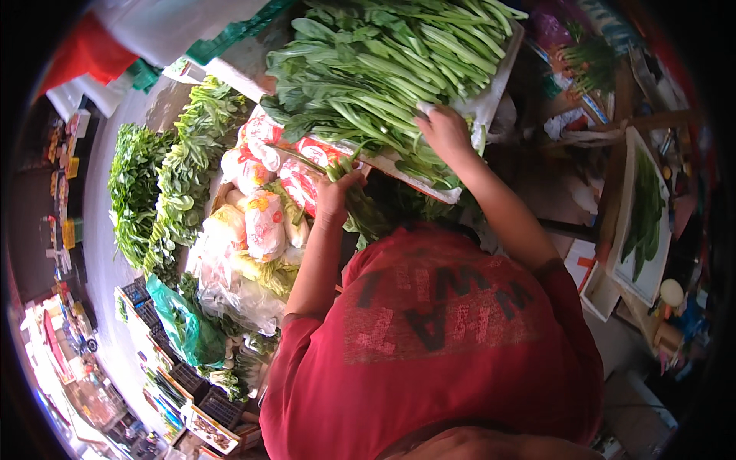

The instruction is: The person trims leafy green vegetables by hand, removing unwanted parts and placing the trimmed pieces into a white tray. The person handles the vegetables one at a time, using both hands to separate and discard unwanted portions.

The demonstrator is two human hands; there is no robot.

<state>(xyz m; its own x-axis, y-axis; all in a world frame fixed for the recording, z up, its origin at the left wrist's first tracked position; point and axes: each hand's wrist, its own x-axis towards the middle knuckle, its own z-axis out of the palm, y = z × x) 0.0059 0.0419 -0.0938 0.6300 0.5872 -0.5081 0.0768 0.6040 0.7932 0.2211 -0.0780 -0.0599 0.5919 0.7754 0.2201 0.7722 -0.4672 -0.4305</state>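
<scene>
A wide heap of long-stemmed leafy greens (397,63) lies on a white foam tray (499,100) in front of me. My left hand (339,187) grips a small bunch of green stems, and its dark leaves (368,215) hang down beside my wrist. At the right side of the heap, my right hand (443,129) touches the stems with its fingers curled. Something white shows at its fingertips; whether the fingers have closed around any stems is hidden. Left of my left hand sit paper-wrapped Chinese cabbages (264,224) with red and orange print.
Two rows of leafy greens (138,190) lie farther left. A green plastic bag (184,328) and black plastic crates (221,405) are at lower left. On the right stand a white foam box lid (621,241) with green vegetables and a wooden beam (655,121). Plastic bags (155,23) hang at upper left.
</scene>
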